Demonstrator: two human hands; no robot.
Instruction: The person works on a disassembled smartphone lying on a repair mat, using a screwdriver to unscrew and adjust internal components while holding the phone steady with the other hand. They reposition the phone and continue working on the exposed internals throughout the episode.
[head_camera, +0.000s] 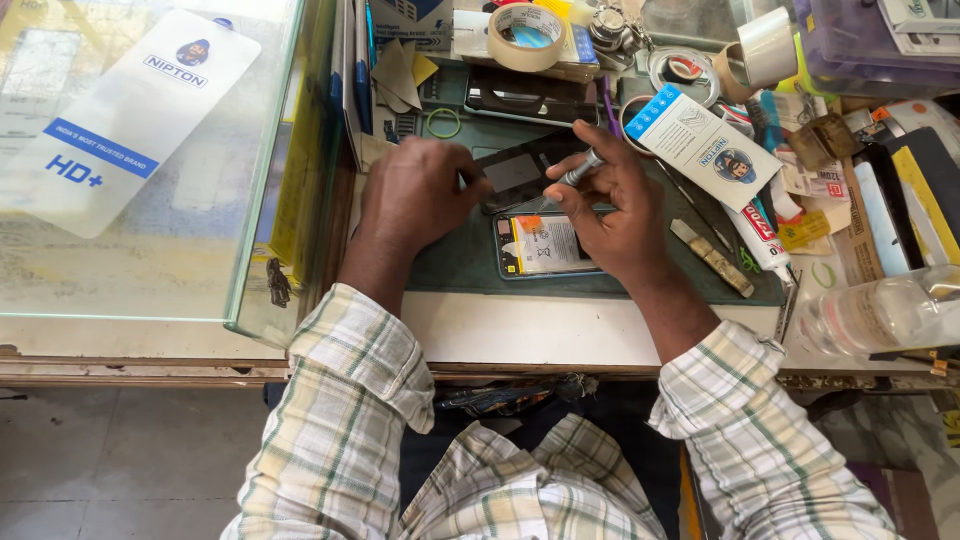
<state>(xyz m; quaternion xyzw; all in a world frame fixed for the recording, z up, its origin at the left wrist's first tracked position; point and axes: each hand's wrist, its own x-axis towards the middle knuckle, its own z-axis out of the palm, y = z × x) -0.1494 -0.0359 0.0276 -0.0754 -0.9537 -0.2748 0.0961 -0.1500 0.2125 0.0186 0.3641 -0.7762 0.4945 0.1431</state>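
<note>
Right hand (612, 205) is clenched around a slim metal screwdriver (580, 168), tip angled down toward the opened phone (545, 245) lying flat on the dark green mat (460, 260) at the middle of the counter (520, 330). The phone's back is off: a pale battery with an orange tab shows inside. Left hand (415, 195) presses down just left of it, fingers curled onto a dark back panel (515, 172) that sits at the phone's top edge; it grips nothing that I can make out.

Packages now. Far left, under the glass top (150, 260), a long white rounded sleeve (125, 120) with a blue band lies slantwise. Right of the hands, a white card packet (700, 145) with a blue dotted corner and a round blue emblem rests tilted, and a white tube (757, 232) with red lettering lies just below it. A tape roll (527, 35) sits at the top, a clear bottle (880, 312) lies at the right edge.
</note>
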